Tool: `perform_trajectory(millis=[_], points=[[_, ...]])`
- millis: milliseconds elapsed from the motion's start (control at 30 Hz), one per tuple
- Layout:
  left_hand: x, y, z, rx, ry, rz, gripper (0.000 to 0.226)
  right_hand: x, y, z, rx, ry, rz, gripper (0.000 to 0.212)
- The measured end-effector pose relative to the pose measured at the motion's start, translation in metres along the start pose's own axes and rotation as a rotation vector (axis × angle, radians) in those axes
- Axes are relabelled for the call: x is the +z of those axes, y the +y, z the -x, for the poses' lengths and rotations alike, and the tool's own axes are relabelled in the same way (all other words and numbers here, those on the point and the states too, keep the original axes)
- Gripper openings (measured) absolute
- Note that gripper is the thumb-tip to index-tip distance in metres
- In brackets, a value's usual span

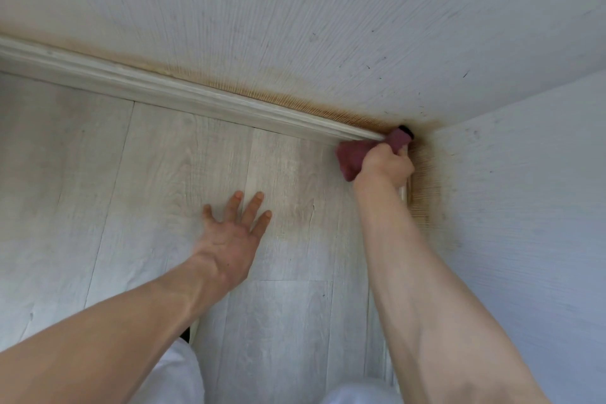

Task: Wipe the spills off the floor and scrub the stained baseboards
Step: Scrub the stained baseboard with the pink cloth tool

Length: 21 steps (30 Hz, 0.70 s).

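While your right hand (pixel 385 162) gripped the cloth (pixel 354 159) against the baseboard (pixel 196 98) corner, your left hand (pixel 234 226) lay flat (bracing) on the floor (pixel 98 174); next, scrubbing likely needed firm strokes.

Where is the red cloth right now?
The red cloth is in the right hand, pressed on the baseboard at the room's corner, right of centre in the head view.
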<state>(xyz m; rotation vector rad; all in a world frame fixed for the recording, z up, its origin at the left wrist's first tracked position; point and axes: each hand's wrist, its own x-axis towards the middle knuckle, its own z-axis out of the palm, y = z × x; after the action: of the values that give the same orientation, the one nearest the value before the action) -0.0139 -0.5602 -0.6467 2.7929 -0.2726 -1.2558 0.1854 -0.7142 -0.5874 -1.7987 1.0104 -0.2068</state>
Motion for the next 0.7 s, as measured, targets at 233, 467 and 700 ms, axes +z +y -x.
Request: perform_trajectory(millis=[233, 467, 700], points=[[0.000, 0.003, -0.001, -0.025, -0.019, -0.031, 0.095, -0.002, 0.028, 0.023, -0.540, -0.081, 0.770, 0.039], [0.001, 0.008, 0.001, -0.045, -0.001, -0.055, 0.094, -0.060, 0.033, -0.018, -0.233, -0.150, 0.269, 0.017], [-0.001, 0.004, -0.001, -0.029, -0.026, -0.007, 0.095, -0.016, 0.012, -0.022, -0.191, -0.138, 0.105, 0.016]])
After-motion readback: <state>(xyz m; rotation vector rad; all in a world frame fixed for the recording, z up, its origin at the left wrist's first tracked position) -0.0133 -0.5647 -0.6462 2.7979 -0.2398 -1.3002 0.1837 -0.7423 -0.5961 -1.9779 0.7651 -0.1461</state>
